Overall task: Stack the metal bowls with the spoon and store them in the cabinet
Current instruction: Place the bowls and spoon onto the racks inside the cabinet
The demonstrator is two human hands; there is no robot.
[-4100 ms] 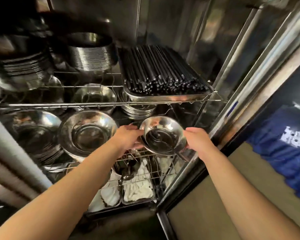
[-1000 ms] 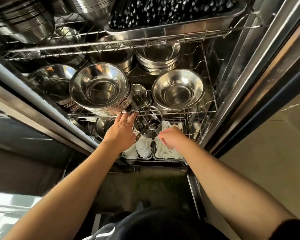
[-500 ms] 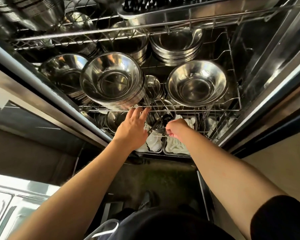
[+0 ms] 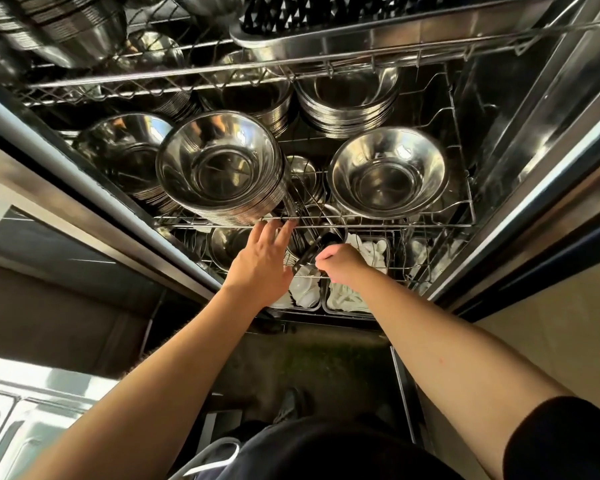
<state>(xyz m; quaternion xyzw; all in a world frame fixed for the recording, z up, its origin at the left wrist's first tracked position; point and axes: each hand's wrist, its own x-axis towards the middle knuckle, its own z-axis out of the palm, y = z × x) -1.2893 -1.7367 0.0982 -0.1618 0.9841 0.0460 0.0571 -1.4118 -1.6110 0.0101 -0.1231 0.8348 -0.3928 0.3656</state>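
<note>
Moved since before: the lone bowl [image 4: 388, 173] that both hands held up a few seconds ago now sits by itself on the middle wire shelf [image 4: 430, 224], and both hands have dropped down to the shelf under it.
Cabinet [image 4: 534, 140]: it is big and shiny metal with its front open, so the person can reach in. The wire shelves probably let wet dishes drip and dry.
Top tray [image 4: 378, 38]: a long metal tray full of dark sticks, maybe chopsticks. It sits on the highest rack, away from the bowls.
Big bowl stack [image 4: 219, 168]: many bowls sit one inside the other, so they take up less room. The stack leans toward the front rail of the shelf.
Left hand [image 4: 260, 265]: it is open with fingers spread. The fingertips [image 4: 272, 228] touch the front rail right under the big stack. My guess is that it steadies the rack or the person.
Right hand [image 4: 340, 266]: it is closed up, pinching a dark thin handle [image 4: 312, 249]. I think this is the spoon, but I cannot tell for sure.
White things [image 4: 347, 296]: they lie in small trays on the low shelf, just under the right hand. They look like cloths or spoons; I cannot tell.
Writing: I see no words or brand names anywhere.
</note>
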